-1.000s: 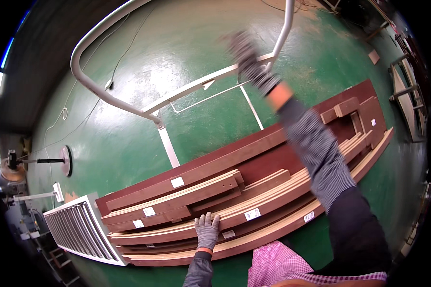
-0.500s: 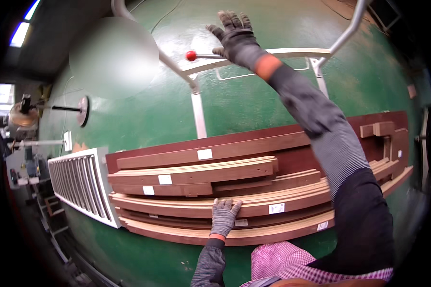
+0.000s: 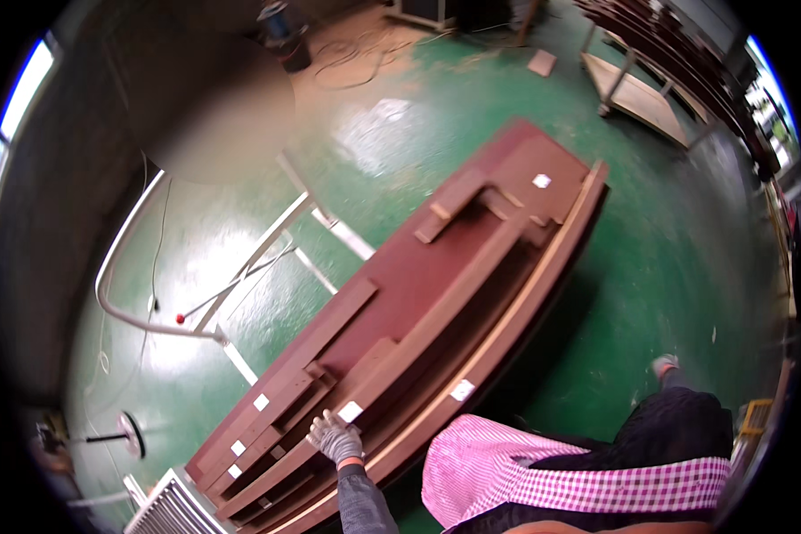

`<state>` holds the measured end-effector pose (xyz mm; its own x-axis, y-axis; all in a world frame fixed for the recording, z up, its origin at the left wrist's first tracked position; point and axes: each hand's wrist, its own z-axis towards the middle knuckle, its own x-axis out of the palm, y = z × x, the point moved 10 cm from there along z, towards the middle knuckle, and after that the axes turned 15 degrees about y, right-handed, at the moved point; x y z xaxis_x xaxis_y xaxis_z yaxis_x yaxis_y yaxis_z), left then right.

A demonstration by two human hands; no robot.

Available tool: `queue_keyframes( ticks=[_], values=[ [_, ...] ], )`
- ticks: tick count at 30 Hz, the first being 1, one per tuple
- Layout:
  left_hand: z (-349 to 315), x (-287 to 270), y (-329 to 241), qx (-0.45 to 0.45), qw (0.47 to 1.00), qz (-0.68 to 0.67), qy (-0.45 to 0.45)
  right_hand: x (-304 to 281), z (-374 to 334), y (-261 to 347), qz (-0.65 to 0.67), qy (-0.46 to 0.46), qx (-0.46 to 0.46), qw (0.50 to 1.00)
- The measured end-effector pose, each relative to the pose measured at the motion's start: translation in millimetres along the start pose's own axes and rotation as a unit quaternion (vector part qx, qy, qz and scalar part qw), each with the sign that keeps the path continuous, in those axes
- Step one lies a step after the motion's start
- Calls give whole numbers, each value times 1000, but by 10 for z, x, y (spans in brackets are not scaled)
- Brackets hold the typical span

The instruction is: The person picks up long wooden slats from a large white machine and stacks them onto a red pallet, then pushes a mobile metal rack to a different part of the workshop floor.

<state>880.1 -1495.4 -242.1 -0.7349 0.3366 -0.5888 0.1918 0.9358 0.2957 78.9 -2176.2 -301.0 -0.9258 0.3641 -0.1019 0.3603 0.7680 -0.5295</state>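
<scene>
My gloved left hand (image 3: pixel 335 438) rests on the stacked brown wooden boards (image 3: pixel 445 329), fingers apart and lying over a board's upper edge near a white label (image 3: pixel 351 411). The long boards lie side by side on a dark red panel (image 3: pixel 507 160), several with white labels. Away from the stack, my gloved right hand (image 3: pixel 665 364) hangs low at the right over the green floor. It looks small and blurred, so its fingers cannot be made out.
Beyond the stack stands a pale metal tube frame (image 3: pixel 107 285) with a red-knobbed lever (image 3: pixel 181 318). A white slatted rack (image 3: pixel 171 505) adjoins the stack's near left end. A wheeled cart (image 3: pixel 636 93) stands at the far right; a round-based stand (image 3: pixel 131 435) is at left.
The view has swung to the right, so the stack now runs diagonally. My right arm has come back from over the metal frame to my right side. My left hand stays on the boards.
</scene>
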Motion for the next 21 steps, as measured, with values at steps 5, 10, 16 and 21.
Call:
queue_keyframes(
  ticks=[5, 10, 16, 21],
  values=[
    [-1359, -400, -1453, 99, 988, 2, -121, 1915, -553, -233, 417, 83, -71, 902],
    [-1357, 986, -1907, 147, 975, -138, 91, 2108, -688, 451, 479, 88, -297, 821],
    [-2665, 2370, -2704, 112, 969, -152, 160, 1723, 995, -426, 319, -118, -420, 841],
    [-3560, 3675, -3864, -17, 934, -161, 319, 870, 2997, -2865, 280, -160, -189, 928]
  ],
)
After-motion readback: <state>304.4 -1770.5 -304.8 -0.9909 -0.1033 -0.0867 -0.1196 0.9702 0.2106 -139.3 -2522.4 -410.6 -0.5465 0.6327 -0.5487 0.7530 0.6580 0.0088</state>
